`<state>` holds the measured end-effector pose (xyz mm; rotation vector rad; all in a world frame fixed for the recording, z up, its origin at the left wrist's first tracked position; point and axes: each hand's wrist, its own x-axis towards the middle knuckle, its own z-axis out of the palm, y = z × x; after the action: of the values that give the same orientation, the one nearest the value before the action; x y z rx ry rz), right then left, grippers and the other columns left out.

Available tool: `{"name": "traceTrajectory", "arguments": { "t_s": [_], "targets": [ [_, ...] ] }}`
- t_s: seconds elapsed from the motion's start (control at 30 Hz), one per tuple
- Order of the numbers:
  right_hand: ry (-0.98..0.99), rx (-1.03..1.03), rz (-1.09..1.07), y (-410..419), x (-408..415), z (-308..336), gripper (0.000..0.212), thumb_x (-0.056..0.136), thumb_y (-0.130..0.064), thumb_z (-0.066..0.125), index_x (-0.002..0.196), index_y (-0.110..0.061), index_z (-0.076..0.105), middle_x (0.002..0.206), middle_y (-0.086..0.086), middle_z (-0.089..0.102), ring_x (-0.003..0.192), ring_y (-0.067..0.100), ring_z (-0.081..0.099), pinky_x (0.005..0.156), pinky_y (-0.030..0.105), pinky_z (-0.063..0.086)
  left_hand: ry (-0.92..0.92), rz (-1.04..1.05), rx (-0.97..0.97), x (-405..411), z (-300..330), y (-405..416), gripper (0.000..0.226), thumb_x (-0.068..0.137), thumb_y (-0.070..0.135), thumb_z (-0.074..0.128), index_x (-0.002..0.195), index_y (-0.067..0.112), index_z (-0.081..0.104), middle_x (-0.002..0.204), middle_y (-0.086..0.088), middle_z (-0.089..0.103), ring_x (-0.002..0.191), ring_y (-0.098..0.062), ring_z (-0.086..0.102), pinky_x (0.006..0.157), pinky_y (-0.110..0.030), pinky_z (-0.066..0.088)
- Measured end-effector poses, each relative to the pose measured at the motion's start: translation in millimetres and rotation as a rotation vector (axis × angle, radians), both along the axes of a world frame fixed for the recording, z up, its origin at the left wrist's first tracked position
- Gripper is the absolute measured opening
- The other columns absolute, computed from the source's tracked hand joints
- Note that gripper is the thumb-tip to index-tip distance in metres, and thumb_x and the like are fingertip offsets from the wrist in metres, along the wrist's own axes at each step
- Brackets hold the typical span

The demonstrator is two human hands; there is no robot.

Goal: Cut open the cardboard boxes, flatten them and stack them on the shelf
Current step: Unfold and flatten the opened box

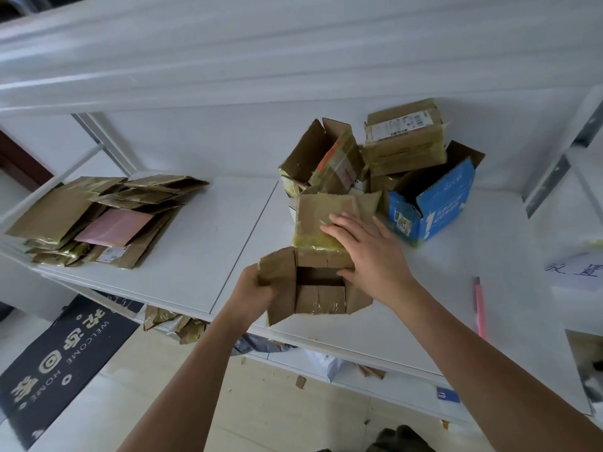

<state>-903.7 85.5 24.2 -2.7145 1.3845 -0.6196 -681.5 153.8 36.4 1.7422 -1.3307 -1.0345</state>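
At the far left of the white shelf point(202, 256) lay the stack of flattened boxes point(98, 220), brown sheets overlapping one another with a pink panel showing on top, apparently set well apart from the work so that finished pieces would not mix with those still to be done. Toward the middle, at the shelf's front edge, sat the small brown box point(321, 272) then in hand, its flaps splayed outward and its hollow facing up. The left hand point(254, 288) gripped the left flap, fingers curled round the cardboard edge, seemingly to pull that side outward and steady the box. The right hand point(368, 252) lay spread across the taped top flap with fingers straight and the thumb hooked down at the opening's rim, pressing rather than grasping (a hold that looked suited to folding the panel flat). Behind it, still standing, was a cluster of unflattened boxes point(329, 158), one with an orange label, a sealed carton with a shipping label point(404, 138) perched on top, and beside them an open blue box point(434, 207). Farther right a pink cutter point(479, 308) rested on the shelf, near the right forearm, probably left within reach for the next taped seam. Judging by the pile, several boxes remained.
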Motion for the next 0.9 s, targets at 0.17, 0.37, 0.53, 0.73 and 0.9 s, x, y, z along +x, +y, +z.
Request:
{"name": "traceTrajectory", "arguments": {
  "t_s": [0.17,0.37,0.53,0.73,0.9],
  "targets": [
    [-0.062,-0.087,-0.044,-0.7,-2.5,1.6,0.094,0.061,-0.039,0.090,0.140,-0.028,0.040,0.134,0.008,0.048,0.110,0.025,0.060,0.086,0.036,0.054,0.122,0.100,-0.086,9.7,5.4,-3.5,0.045,0.085,-0.021,0.048,0.091,0.017,0.072,0.083,0.007,0.073,0.079,-0.006,0.066,0.068,-0.020,0.054],
    [-0.354,0.245,0.100,10.1,-11.8,31.1,0.059,0.084,-0.062,0.050,0.137,-0.035,0.047,0.133,-0.011,0.041,0.112,0.004,0.049,0.082,0.019,0.050,0.143,0.219,-0.236,10.2,17.6,-16.6,0.031,0.089,-0.007,0.060,0.094,0.022,0.071,0.088,0.010,0.076,0.083,-0.005,0.069,0.064,-0.020,0.056],
    [-0.646,0.395,0.043,22.1,-19.5,47.9,0.043,0.098,-0.041,0.045,0.111,-0.008,0.069,0.092,-0.003,0.069,0.083,-0.004,0.062,0.068,0.012,0.051,0.044,0.428,-0.255,-1.5,18.5,-22.6,0.022,0.087,0.005,0.071,0.104,0.019,0.070,0.101,0.005,0.072,0.098,-0.017,0.066,0.073,-0.024,0.053],
    [-0.765,0.400,-0.001,33.7,-19.4,59.8,0.041,0.100,-0.035,0.044,0.081,-0.003,0.060,0.063,0.009,0.056,0.059,0.014,0.059,0.053,0.036,0.045,-0.147,0.605,-0.087,-16.9,8.9,-28.6,0.067,0.086,0.043,0.072,0.140,0.019,0.039,0.143,-0.007,0.031,0.128,-0.030,0.042,0.107,-0.047,0.041],
    [-0.918,0.419,-0.071,33.2,-12.7,57.1,0.017,0.103,-0.020,0.047,0.098,-0.012,0.062,0.077,-0.014,0.056,0.070,-0.014,0.057,0.060,0.007,0.044,-0.181,0.524,0.048,-29.7,-18.0,-17.2,0.106,0.079,0.045,0.078,0.154,0.032,0.004,0.153,-0.003,0.006,0.136,-0.041,0.024,0.111,-0.053,0.030]
  ]
}}
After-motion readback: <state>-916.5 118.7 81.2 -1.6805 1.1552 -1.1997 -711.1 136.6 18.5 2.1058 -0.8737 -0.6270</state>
